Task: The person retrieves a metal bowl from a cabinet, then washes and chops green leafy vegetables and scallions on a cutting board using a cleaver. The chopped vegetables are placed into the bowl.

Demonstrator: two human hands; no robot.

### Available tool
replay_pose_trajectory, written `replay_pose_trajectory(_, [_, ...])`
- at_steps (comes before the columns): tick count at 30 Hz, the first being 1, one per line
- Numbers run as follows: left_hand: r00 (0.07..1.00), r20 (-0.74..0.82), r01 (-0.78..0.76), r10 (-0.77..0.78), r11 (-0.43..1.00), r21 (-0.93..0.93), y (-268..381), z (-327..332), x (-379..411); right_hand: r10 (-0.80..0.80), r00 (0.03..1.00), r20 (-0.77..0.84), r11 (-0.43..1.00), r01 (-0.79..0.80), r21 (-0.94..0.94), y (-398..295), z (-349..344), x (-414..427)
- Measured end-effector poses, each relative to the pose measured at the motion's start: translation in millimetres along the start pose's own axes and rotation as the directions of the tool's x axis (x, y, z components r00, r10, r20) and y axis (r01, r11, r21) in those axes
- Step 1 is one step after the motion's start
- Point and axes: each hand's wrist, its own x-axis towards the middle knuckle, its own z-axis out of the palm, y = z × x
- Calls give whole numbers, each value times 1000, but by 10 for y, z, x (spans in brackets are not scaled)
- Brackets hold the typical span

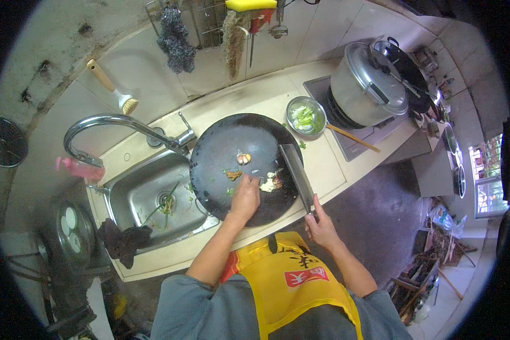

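Observation:
A round dark chopping board (221, 140) spans part of the sink and the counter in front of me. My right hand (321, 227) grips the handle of a broad cleaver (298, 174), whose blade extends over the board's right edge. Over the board, my left hand (245, 199) has its fingers bent down onto the surface; whether anything is pinched in them is hidden. Beside those fingertips lie a brown piece of what looks like ginger (233, 175) and pale chopped or crushed bits, probably garlic (268, 183). Farther back rest a few garlic cloves (244, 159).
Behind the board's right side, a metal bowl (307, 117) holds cut greens, with wooden chopsticks (355, 138) beside it. A large lidded pot (365, 85) stands on the cooktop (350, 144). Left are the sink (129, 199) with scraps, the faucet (110, 120) and a dark cloth (125, 244).

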Motion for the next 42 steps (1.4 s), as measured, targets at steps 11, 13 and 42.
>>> replay_pose_trajectory(11, [938,-74,236,-337,782,-577,-74,260,102,-380,920,-92,792,272,-547,231,223,182])
replay_pose_trajectory(13, [933,-106,239,-343,813,-531,-103,104,-84,-469,873,-133,750,314,-582,360,302,203])
replay_pose_trajectory(42, [802,-356,244,-479,808,-537,-147,-62,-727,-311,951,11,675,228,-702,733,444,375])
